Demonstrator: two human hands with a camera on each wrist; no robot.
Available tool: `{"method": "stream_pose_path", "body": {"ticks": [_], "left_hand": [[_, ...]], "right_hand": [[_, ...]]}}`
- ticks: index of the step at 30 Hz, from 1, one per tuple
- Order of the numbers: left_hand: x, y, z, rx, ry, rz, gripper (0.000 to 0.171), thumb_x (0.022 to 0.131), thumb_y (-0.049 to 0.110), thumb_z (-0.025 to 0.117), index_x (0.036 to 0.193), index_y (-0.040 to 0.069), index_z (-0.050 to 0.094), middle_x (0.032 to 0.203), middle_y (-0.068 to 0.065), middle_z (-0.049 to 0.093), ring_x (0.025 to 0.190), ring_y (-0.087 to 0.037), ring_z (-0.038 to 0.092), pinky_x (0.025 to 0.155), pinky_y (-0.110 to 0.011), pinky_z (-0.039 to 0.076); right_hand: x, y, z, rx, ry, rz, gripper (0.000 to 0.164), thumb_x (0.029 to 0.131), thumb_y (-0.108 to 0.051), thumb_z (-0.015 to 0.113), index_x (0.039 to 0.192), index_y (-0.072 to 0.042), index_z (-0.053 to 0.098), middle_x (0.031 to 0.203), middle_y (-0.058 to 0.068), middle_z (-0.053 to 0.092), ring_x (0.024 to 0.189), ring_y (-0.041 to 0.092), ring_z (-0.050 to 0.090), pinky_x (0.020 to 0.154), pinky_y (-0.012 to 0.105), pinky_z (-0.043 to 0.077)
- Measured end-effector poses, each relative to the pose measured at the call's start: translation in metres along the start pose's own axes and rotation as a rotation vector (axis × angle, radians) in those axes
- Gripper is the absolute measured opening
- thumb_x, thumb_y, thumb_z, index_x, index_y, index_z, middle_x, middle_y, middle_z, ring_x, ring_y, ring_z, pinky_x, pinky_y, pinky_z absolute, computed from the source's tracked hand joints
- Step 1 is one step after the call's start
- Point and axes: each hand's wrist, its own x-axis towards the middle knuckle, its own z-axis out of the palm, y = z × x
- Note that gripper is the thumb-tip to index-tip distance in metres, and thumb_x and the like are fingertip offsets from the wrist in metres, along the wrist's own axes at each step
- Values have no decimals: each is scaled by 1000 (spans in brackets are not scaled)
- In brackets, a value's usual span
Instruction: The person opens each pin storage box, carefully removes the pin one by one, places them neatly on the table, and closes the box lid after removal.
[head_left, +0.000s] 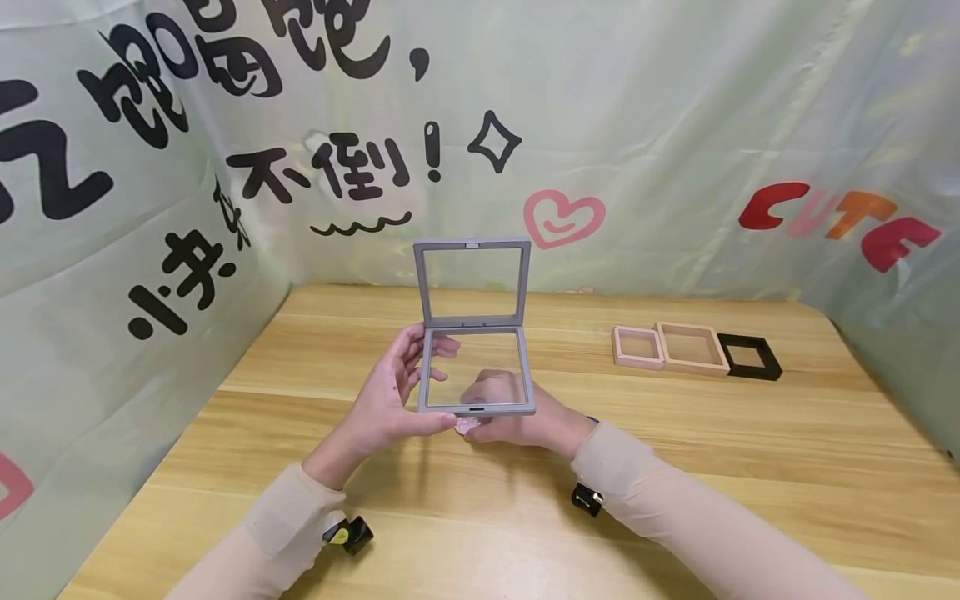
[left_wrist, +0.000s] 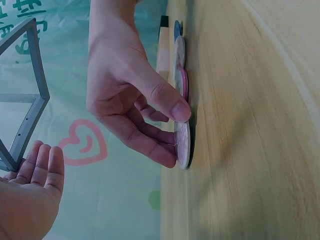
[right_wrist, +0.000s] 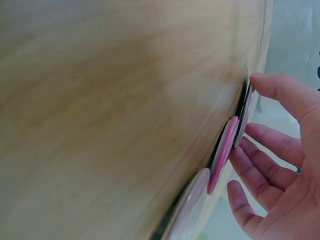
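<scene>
My left hand (head_left: 382, 396) holds a grey square display frame (head_left: 474, 322), its two hinged halves spread apart, each with a clear film window. Thumb at the front edge, fingers behind the film. Lower and to the right, my right hand (head_left: 517, 417) pinches a flat round pink badge (head_left: 467, 425) at the tabletop, partly seen through the film. The left wrist view has the right thumb and fingertips on the rim of that badge (left_wrist: 183, 142). A pink-rimmed badge (right_wrist: 222, 152) and another pale round badge (right_wrist: 190, 205) lie beside it in the right wrist view.
At the right back of the wooden table (head_left: 750, 467) lie a small pink frame (head_left: 617, 348), a larger peach frame (head_left: 693, 369) and a black frame (head_left: 772, 358) in a row. A printed cloth (head_left: 660, 150) hangs behind. A blue-edged disc (left_wrist: 177, 30) ends the badge row.
</scene>
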Motion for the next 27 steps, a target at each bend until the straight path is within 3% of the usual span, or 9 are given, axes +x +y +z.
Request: {"method": "stream_pose_path", "body": {"ticks": [12, 21, 27], "left_hand": [[0, -1, 3, 2, -3, -8, 98, 68, -4, 89, 152, -2, 40, 145, -27, 55, 131, -22, 57, 104, -26, 55], [0, -2, 4, 16, -6, -4, 97, 68, -4, 89, 152, 0, 41, 143, -26, 56, 131, -22, 57, 102, -27, 55], [0, -2, 3, 22, -13, -6, 97, 69, -2, 89, 152, 1, 40, 143, -25, 56, 132, -22, 56, 102, -27, 55]], "right_hand": [[-1, 0, -3, -18, -34, 36, 12, 88, -23, 86, 97, -18, 79, 102, -5, 77, 100, 12, 66, 86, 28, 57], [-8, 3, -5, -14, -9, 6, 29, 88, -22, 86, 115, -12, 79, 112, 0, 79, 105, 17, 69, 93, 36, 60], [-8, 4, -6, -10, -14, -10, 27, 89, -21, 86, 113, -13, 79, 111, 0, 79, 103, 16, 68, 91, 34, 59]]}}
